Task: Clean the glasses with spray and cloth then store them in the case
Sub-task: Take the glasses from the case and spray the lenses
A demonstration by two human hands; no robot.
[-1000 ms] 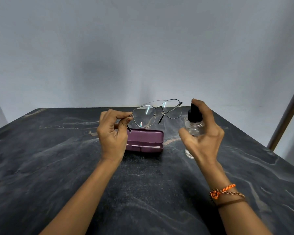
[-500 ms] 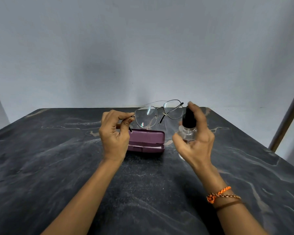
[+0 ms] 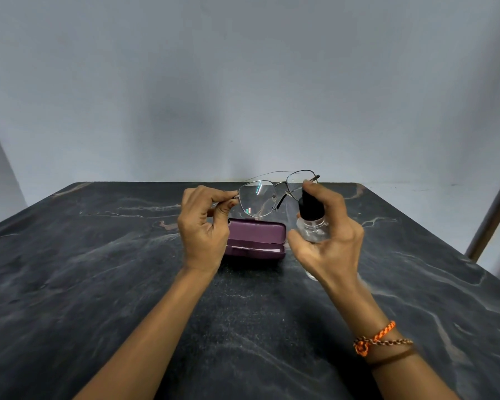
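- My left hand (image 3: 204, 226) pinches the thin silver wire-framed glasses (image 3: 274, 194) at their left hinge, lifted above the shut purple hard case (image 3: 254, 239) on the dark marbled table (image 3: 98, 269).
- My right hand (image 3: 328, 241) wraps the small clear spray bottle with the black pump top (image 3: 311, 217), forefinger on the pump, just beside the right lens.
- I judge the nozzle should face the lens squarely, one short press for each.
- Hold the frame steady, or mist lands on the case instead.
- No cloth shows.
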